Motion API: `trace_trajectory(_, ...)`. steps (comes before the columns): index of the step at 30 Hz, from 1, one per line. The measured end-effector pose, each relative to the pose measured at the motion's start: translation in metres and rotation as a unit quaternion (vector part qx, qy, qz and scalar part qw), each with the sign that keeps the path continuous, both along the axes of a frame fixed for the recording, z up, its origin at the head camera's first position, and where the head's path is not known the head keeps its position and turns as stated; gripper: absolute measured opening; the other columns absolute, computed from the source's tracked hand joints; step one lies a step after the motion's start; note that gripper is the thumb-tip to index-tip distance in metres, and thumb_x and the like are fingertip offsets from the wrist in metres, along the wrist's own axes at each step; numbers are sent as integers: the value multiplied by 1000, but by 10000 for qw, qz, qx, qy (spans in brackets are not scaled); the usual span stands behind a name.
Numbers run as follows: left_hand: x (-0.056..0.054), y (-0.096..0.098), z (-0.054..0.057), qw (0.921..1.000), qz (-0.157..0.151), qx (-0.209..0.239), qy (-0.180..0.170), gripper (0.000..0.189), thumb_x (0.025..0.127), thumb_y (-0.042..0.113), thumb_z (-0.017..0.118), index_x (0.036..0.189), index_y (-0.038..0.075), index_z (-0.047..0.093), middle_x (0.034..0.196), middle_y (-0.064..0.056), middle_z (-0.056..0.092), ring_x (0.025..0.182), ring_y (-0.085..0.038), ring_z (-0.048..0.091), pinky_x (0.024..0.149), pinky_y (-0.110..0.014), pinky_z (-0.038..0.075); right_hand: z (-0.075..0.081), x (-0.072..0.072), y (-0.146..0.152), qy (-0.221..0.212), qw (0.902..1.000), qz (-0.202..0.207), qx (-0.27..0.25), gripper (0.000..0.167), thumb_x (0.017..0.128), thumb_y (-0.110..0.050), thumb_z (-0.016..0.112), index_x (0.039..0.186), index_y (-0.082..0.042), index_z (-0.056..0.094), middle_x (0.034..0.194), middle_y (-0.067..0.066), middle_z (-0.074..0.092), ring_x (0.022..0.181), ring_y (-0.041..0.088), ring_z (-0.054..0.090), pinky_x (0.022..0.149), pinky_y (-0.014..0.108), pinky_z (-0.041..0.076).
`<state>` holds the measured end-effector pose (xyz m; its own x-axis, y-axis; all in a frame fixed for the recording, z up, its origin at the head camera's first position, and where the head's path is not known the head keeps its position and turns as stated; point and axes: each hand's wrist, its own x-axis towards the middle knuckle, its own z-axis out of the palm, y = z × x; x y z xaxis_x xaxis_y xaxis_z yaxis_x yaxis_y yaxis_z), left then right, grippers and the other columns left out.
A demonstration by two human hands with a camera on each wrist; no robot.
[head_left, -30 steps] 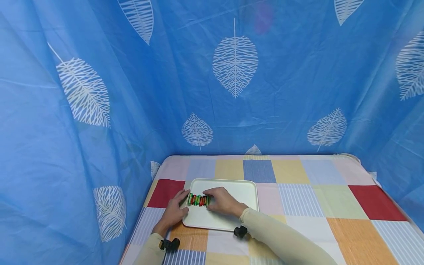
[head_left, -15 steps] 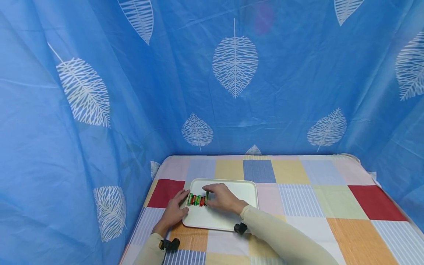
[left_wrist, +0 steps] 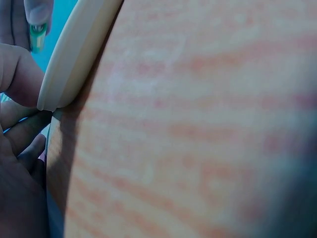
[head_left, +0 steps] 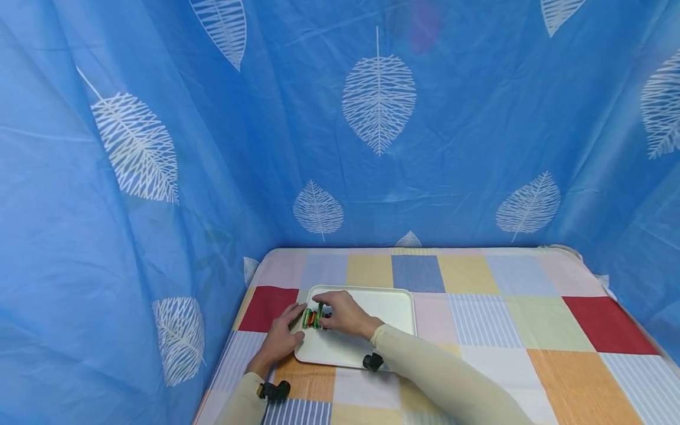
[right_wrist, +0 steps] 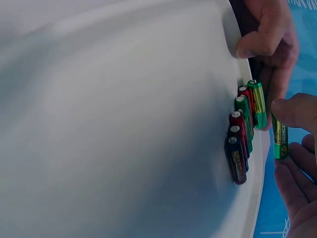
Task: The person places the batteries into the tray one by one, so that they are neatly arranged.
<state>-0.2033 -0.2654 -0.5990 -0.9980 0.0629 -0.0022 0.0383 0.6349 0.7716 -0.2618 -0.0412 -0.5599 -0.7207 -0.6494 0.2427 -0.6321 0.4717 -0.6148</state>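
Observation:
A white tray (head_left: 366,348) lies on the table with a row of small batteries (right_wrist: 241,110) near its left side, green ones and dark red ones. My right hand (head_left: 347,316) pinches a green battery (right_wrist: 280,141) between thumb and fingers, raised above the left part of the row. At the tray's left edge my left hand (head_left: 281,337) holds the rim, its thumb (left_wrist: 25,79) over the top and its fingers outside. In the left wrist view the held battery's end also shows at the upper left. The right hand partly hides the row in the head view.
A patchwork cloth (head_left: 483,319) covers the table under the tray. Blue curtains (head_left: 457,147) with white leaf prints hang behind and at both sides. A small black camera sits on each wrist.
My right hand has lifted the green battery from the right end of the row and carried it leftward over the other batteries. The left hand stays at the tray's edge.

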Motion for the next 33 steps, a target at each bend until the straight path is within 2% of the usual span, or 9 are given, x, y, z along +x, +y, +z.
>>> trace_trajectory(8, -1, 0, -2, 10000, -11, -27, 42, 72, 89, 0, 73, 159, 9, 58, 170, -26, 43, 158, -51, 39, 128, -72, 32, -8, -3, -11, 173, 9998, 90, 62, 53, 90, -13, 88, 140, -2, 72, 133, 11, 79, 119, 21, 76, 105, 36, 63)
trace_trajectory(11, -2, -1, -3, 10000, -21, 3, 49, 72, 90, 0, 73, 159, 10, 58, 170, -25, 43, 158, -51, 40, 128, -71, 33, -9, -3, -14, 253, 9995, 77, 181, 53, 91, -13, 88, 140, -3, 72, 134, 10, 78, 122, 20, 75, 108, 36, 61)
trace_trajectory(18, 0, -2, -2, 9999, -26, 90, 67, 72, 90, 0, 74, 159, 9, 58, 170, -26, 43, 157, -52, 41, 127, -70, 35, -12, -1, -18, 135, 9993, 27, 358, 52, 94, -16, 87, 143, -7, 72, 137, 6, 78, 126, 17, 73, 114, 36, 57)
trace_trajectory(33, 0, -1, 0, 10000, -15, 27, 50, 74, 88, 1, 75, 159, 10, 58, 170, -26, 44, 157, -52, 41, 127, -70, 35, -13, -1, -17, 133, 9988, -4, 470, 52, 94, -16, 86, 142, -4, 72, 137, 8, 77, 126, 20, 73, 114, 37, 58)
